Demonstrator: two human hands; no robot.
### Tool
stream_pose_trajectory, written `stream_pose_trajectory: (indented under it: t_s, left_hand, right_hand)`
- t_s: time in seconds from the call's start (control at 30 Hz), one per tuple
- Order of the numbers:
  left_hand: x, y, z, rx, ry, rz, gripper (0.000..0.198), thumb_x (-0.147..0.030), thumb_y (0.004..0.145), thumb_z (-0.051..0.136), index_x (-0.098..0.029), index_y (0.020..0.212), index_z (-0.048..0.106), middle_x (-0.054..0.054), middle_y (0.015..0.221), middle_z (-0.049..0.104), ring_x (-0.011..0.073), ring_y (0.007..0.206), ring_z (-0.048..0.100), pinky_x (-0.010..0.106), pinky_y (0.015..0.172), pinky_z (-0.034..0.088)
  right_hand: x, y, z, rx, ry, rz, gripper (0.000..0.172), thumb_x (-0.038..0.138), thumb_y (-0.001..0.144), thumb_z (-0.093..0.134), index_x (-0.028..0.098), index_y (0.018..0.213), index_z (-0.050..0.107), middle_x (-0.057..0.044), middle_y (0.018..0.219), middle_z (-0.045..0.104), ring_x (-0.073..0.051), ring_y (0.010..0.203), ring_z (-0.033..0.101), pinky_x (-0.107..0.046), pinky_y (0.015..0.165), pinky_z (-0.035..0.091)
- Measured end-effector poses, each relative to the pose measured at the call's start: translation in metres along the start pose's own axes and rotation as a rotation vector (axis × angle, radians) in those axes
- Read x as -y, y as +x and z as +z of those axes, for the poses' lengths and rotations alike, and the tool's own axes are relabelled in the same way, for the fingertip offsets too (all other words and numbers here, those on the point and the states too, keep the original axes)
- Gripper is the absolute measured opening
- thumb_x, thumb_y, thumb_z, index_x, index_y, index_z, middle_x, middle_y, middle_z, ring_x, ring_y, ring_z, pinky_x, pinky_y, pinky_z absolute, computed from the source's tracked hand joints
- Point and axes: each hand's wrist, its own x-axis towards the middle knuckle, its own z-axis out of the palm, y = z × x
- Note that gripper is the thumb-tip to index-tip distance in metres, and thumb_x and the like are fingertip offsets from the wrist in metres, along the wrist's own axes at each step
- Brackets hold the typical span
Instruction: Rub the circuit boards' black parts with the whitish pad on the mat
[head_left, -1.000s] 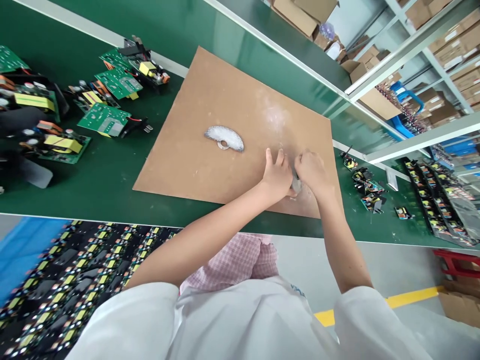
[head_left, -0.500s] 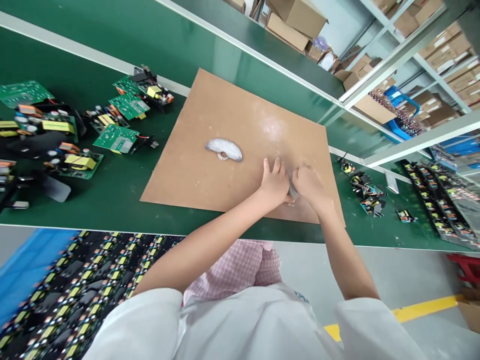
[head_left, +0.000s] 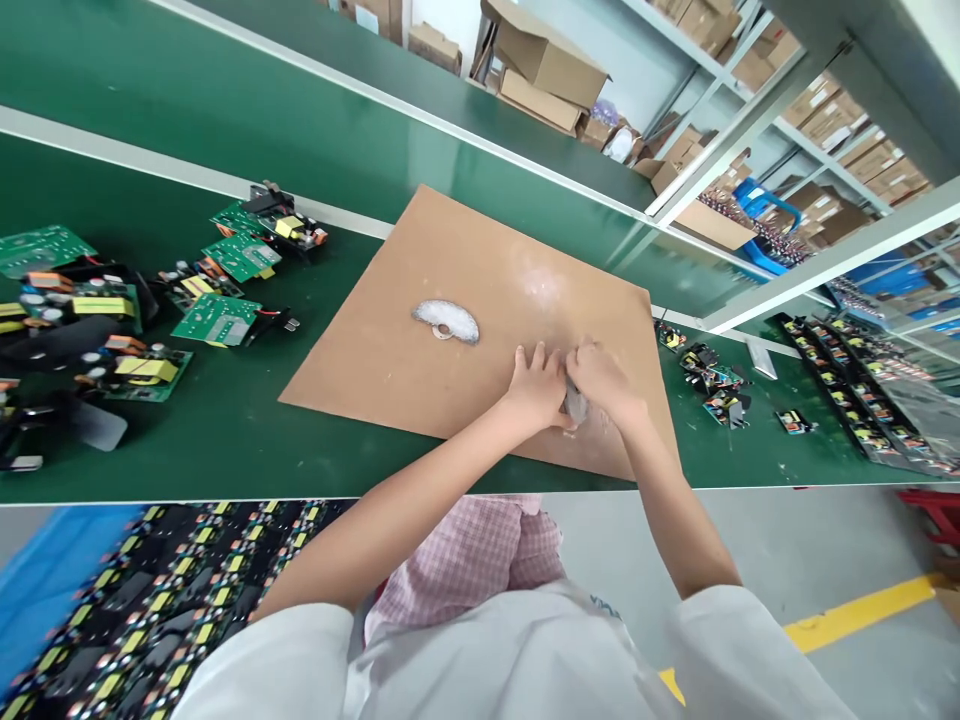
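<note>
Both my hands meet over the near right part of a brown board point(head_left: 420, 370) that lies on the green bench. My left hand point(head_left: 534, 385) rests with its fingers stretched forward, pressing on a small grey piece point(head_left: 576, 405) between the hands. My right hand point(head_left: 600, 378) is curled closed on the same grey piece, most of which is hidden. A half-round grey-white disc point(head_left: 446, 320) with a hole lies on the board to the left of my hands, apart from them.
Green circuit boards point(head_left: 217, 320) with yellow and black parts lie in a heap on the bench at left. Small black parts point(head_left: 709, 380) sit right of the board. A tray of boards point(head_left: 150, 590) is at lower left, cartons and shelves behind.
The view has tilted up and back, so the bench sits lower in the picture. My hands stay together on the grey piece at the same spot on the board.
</note>
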Motion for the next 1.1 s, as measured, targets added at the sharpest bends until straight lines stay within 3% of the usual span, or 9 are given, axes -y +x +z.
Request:
stream_pose_trajectory:
  t_s: [0.17, 0.43, 0.7, 0.83, 0.93, 1.1]
  left_hand:
    - [-0.002, 0.004, 0.004, -0.01, 0.028, -0.04, 0.095, -0.06, 0.08, 0.06, -0.004, 0.147, 0.023, 0.017, 0.155, 0.017, 0.0396, 0.142, 0.008, 0.063, 0.113, 0.012]
    - [-0.005, 0.011, 0.008, -0.108, 0.062, -0.165, 0.092, -0.062, 0.084, 0.051, 0.0, 0.145, 0.024, 0.018, 0.154, 0.018, 0.0404, 0.142, 0.01, 0.061, 0.113, 0.015]
    - [-0.004, 0.013, 0.004, -0.089, 0.031, -0.175, 0.099, -0.063, 0.08, 0.057, -0.002, 0.147, 0.019, 0.017, 0.155, 0.018, 0.0392, 0.142, 0.009, 0.06, 0.114, 0.013]
    - [-0.004, 0.013, 0.005, -0.089, 0.032, -0.173, 0.095, -0.063, 0.081, 0.055, -0.003, 0.147, 0.022, 0.017, 0.154, 0.018, 0.0392, 0.142, 0.01, 0.061, 0.114, 0.014]
    - [-0.004, 0.014, 0.005, -0.088, 0.031, -0.168, 0.091, -0.062, 0.082, 0.054, -0.003, 0.146, 0.026, 0.018, 0.154, 0.018, 0.0402, 0.142, 0.01, 0.061, 0.113, 0.013]
    - [-0.004, 0.015, 0.006, -0.096, 0.01, -0.167, 0.097, -0.062, 0.08, 0.058, -0.005, 0.148, 0.019, 0.019, 0.154, 0.018, 0.0402, 0.142, 0.009, 0.062, 0.113, 0.012]
  right_hand:
    - [-0.006, 0.004, -0.013, -0.007, 0.095, 0.06, 0.017, 0.013, 0.092, 0.037, 0.013, 0.088, 0.053, -0.014, 0.088, 0.061, -0.026, 0.086, 0.059, -0.03, 0.07, 0.041]
    - [-0.009, -0.029, -0.017, 0.005, 0.163, 0.071, 0.013, 0.014, 0.094, 0.037, 0.016, 0.091, 0.05, -0.013, 0.092, 0.061, -0.026, 0.088, 0.058, -0.031, 0.07, 0.041]
    - [0.002, 0.019, -0.004, -0.04, -0.022, 0.008, 0.019, 0.011, 0.09, 0.037, 0.01, 0.092, 0.056, -0.017, 0.093, 0.061, -0.029, 0.09, 0.059, -0.035, 0.078, 0.045]
    - [-0.001, 0.004, -0.006, 0.012, -0.036, -0.051, 0.022, 0.009, 0.089, 0.035, 0.009, 0.095, 0.056, -0.017, 0.095, 0.061, -0.027, 0.091, 0.059, -0.033, 0.077, 0.046]
    - [-0.003, -0.008, -0.006, 0.031, -0.014, 0.001, 0.023, 0.009, 0.089, 0.035, 0.008, 0.1, 0.055, -0.017, 0.094, 0.061, -0.027, 0.085, 0.06, -0.033, 0.071, 0.047]
    - [0.001, 0.01, -0.004, -0.033, 0.005, 0.007, 0.024, 0.011, 0.089, 0.036, 0.008, 0.1, 0.057, -0.018, 0.095, 0.06, -0.03, 0.092, 0.059, -0.038, 0.078, 0.047]
